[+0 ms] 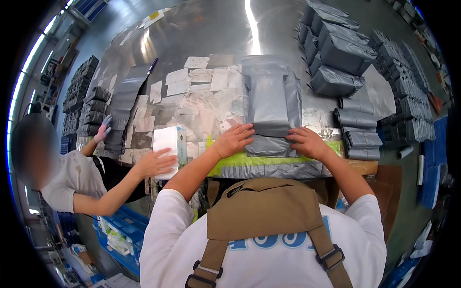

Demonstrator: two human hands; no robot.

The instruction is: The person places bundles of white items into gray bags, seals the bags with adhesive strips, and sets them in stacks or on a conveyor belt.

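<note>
A grey plastic mailing bag (271,101) lies on the table in front of me, with a boxy bulge along its middle. Its near end forms a creased flap (270,145). At the left side of this crease rests my left hand (235,140), fingers stretched over the bag's edge. My right hand (307,142) lies opposite, its spread fingertips touching the plastic on the right side of the crease. Both palms face down, and neither hand appears to grasp anything. The bag's contents are hidden.
Stacked grey parcels (343,53) and folded grey bags (360,129) stand at the right. On the left, a co-worker's bare hand (161,163) touches a white pack (168,144); their gloved hand (103,128) is near grey bundles (96,108). A pen (152,66) lies beyond.
</note>
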